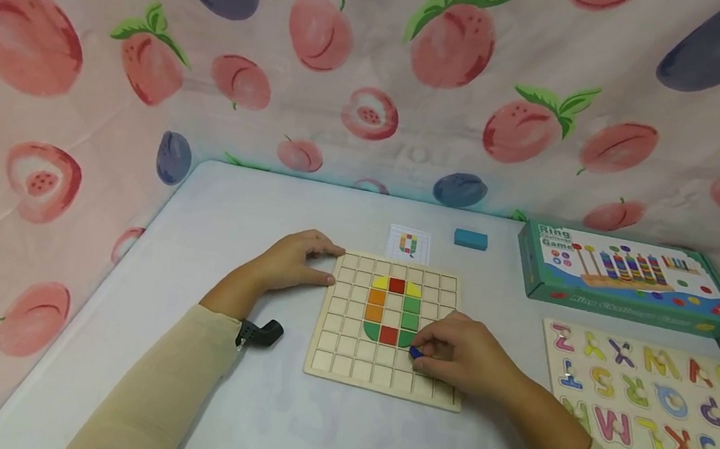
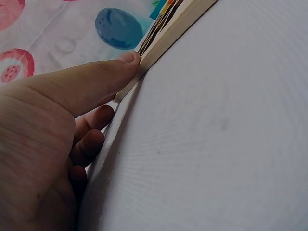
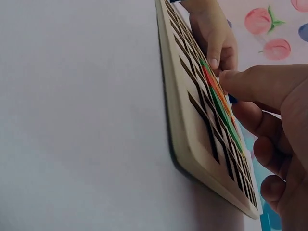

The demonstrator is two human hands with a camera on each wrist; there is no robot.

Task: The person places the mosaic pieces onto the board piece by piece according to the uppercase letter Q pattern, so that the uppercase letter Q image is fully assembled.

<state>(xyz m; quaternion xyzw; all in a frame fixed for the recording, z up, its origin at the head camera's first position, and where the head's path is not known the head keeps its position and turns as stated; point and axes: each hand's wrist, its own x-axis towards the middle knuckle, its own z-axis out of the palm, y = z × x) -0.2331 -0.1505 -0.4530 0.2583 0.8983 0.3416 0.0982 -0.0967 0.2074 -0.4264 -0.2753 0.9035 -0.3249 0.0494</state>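
A square wooden grid board (image 1: 338, 345) lies on the white table, with red, yellow, orange and green tiles set in a ring. My left hand (image 1: 291, 261) is at the board's far left corner. Its straight thumb (image 2: 126, 60) touches the board's side edge in the left wrist view. Between thumb and fingertips, my right hand (image 1: 468, 354) pinches a small blue tile (image 1: 415, 353) just over the board, by the ring's lower right green tile (image 1: 407, 339). Most of the blue tile is hidden by the fingers, also in the right wrist view.
Behind the board lies a pattern card (image 1: 422, 238) showing a similar coloured ring, with a teal block (image 1: 470, 239) beside it. A green game box (image 1: 622, 308) stands at the back right. Nearer on the right is a wooden letter puzzle board (image 1: 595, 343).
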